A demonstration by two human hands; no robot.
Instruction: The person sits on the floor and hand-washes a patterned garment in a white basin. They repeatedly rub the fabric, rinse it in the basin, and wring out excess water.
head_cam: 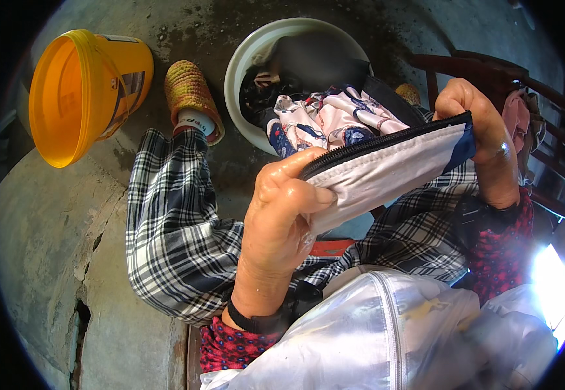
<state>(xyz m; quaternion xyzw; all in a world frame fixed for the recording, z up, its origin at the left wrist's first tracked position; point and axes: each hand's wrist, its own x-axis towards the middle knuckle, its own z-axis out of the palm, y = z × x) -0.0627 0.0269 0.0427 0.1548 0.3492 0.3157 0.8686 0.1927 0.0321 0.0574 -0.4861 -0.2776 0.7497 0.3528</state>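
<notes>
My left hand (285, 202) grips one end of a white cloth strip (389, 170) edged with a black zipper, thumb on its near face. At the other end my right hand (482, 124) pinches the corner, beside a navy patch. The strip is pulled taut and tilted between them; both hands look wet. Just behind it lies pale pink satiny cloth (333, 117) with navy and red prints, partly inside a round whitish basin (236, 92). Whether strip and printed cloth are one piece is unclear. Dark cloth (311, 58) fills the basin's far side.
A yellow bucket (138, 78) lies tipped at the left, its mouth facing sideways. My slippered foot (189, 92) rests between bucket and basin. Cracked concrete floor (43, 234) extends left. At the right stands a dark wooden chair (467, 63) with a pink cloth (515, 119) on it.
</notes>
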